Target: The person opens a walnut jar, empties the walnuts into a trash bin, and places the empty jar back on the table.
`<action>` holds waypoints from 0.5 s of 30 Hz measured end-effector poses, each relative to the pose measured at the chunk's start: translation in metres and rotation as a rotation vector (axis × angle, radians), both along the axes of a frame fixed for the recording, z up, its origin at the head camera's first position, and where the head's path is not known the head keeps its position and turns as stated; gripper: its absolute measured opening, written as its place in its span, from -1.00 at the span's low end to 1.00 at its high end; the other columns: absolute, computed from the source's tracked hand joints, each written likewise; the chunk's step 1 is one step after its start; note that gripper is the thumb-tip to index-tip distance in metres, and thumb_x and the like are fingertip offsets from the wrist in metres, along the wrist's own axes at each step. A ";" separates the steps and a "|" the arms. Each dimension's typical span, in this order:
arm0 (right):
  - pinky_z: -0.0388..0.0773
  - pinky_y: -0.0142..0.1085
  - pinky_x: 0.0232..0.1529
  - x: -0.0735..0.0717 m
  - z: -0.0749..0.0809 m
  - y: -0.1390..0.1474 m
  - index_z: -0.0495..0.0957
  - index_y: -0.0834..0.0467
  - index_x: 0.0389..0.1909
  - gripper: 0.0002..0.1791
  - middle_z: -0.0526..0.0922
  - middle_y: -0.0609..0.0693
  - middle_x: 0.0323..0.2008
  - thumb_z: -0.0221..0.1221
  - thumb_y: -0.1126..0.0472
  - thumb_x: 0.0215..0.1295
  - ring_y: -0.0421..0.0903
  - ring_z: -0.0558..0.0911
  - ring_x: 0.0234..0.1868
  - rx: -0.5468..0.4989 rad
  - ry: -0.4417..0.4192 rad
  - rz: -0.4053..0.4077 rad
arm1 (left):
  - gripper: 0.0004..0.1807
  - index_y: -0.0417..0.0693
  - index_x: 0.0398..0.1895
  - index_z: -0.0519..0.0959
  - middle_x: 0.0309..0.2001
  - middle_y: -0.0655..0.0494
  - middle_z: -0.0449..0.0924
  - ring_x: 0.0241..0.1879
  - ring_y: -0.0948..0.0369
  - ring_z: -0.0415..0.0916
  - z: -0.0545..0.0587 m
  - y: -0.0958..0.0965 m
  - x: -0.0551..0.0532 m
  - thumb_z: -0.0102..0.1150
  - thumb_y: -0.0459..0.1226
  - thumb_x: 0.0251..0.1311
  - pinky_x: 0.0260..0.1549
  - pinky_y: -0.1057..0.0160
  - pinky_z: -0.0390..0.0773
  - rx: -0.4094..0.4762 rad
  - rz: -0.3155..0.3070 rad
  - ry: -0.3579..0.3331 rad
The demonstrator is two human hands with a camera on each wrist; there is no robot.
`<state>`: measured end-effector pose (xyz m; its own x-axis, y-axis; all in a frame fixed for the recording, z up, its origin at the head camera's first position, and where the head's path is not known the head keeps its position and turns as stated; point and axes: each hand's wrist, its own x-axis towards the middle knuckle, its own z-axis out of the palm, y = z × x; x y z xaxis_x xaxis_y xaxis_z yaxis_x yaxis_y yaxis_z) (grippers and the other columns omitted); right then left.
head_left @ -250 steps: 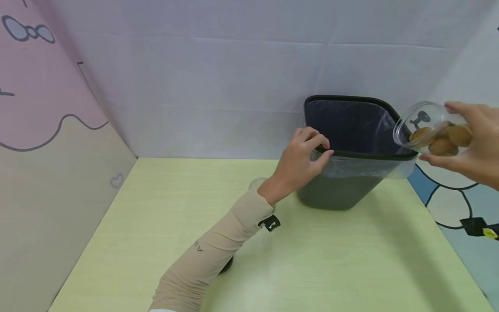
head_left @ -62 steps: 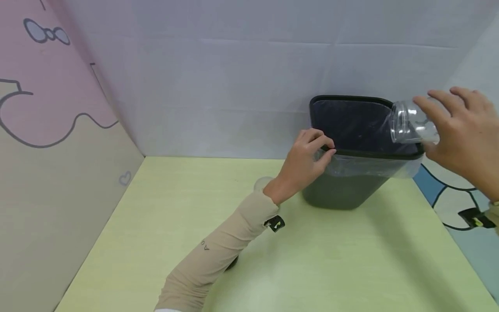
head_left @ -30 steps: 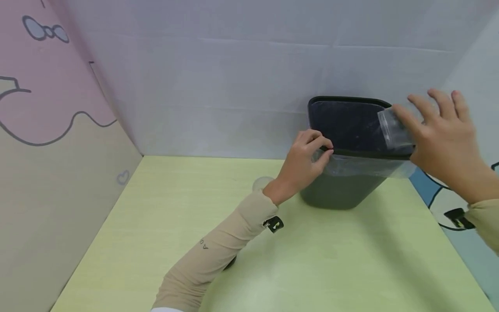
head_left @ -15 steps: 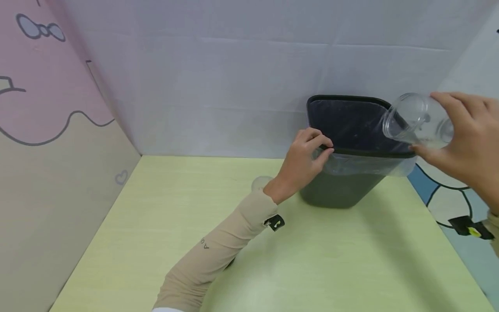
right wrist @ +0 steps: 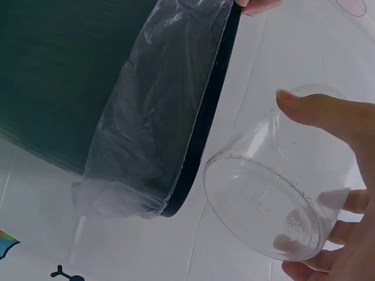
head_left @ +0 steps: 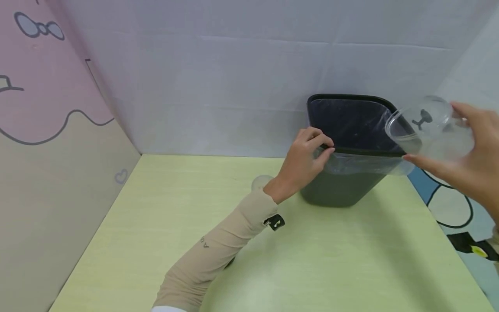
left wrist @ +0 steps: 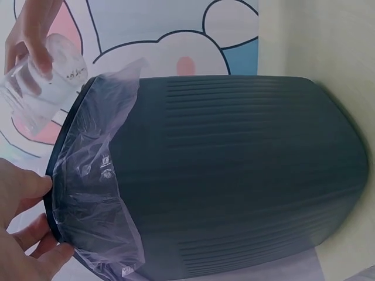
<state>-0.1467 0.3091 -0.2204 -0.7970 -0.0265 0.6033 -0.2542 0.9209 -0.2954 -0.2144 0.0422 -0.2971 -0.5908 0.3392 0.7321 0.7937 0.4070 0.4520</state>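
Observation:
My left hand (head_left: 302, 162) pinches the near rim of a dark grey trash bin (head_left: 335, 190), thumb outside. A clear plastic liner (head_left: 366, 164) folds down over that rim. At the bin's right side, my right hand (head_left: 473, 151) grips a clear plastic jar (head_left: 432, 134) between thumb and fingers. The jar lies tilted, its mouth toward the bin opening, with a dark animal-nose print on its wall. In the right wrist view, only brown crumbs cling to the bottom of the jar (right wrist: 263, 205). The bin's floor is hidden in the head view.
A round clear lid-like disc (head_left: 261, 181) lies on the pale green table (head_left: 175, 195), partly behind my left wrist. A small dark object (head_left: 230, 262) shows beneath my left forearm. A white wall (head_left: 218, 86) stands behind the bin, with printed side walls left and right.
Round brown cookies were in the jar 8.3 s ago; now it holds none. My right hand tipped it over the bin, then turned it back and drew it right. The left hand stayed put.

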 end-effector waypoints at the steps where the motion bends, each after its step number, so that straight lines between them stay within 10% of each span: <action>1: 0.14 0.22 0.20 0.002 -0.001 -0.001 0.13 0.15 0.42 0.13 0.29 0.38 0.21 0.51 0.08 -0.21 0.30 0.23 0.18 -0.010 -0.011 -0.011 | -0.95 -0.09 -0.29 0.63 -0.20 0.09 0.46 -0.13 0.16 0.33 0.000 0.000 0.000 0.21 -0.31 0.22 -0.06 0.41 0.30 -0.001 -0.003 0.000; 9: -0.01 -0.58 0.14 0.018 -0.016 -0.002 0.16 -0.06 0.41 0.06 0.35 0.10 0.28 0.50 0.28 -0.17 -0.05 0.30 0.21 -0.176 -0.083 0.035 | -0.93 -0.10 -0.27 0.64 -0.19 0.09 0.48 -0.12 0.17 0.35 -0.001 -0.002 -0.002 0.20 -0.33 0.22 -0.07 0.43 0.30 -0.011 -0.018 0.016; 15: -0.05 -0.41 0.32 0.026 -0.031 0.002 0.11 -0.17 0.41 0.05 0.35 -0.25 0.26 0.42 0.41 -0.07 -0.52 0.27 0.14 -0.303 -0.204 0.134 | -0.93 -0.10 -0.28 0.65 -0.19 0.09 0.49 -0.13 0.18 0.35 0.000 -0.004 -0.002 0.20 -0.34 0.22 -0.11 0.45 0.30 -0.003 -0.024 0.014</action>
<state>-0.1207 0.3112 -0.2518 -0.9029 0.0169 0.4296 -0.2744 0.7467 -0.6060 -0.2164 0.0379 -0.2970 -0.5718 0.3552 0.7395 0.8098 0.3889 0.4393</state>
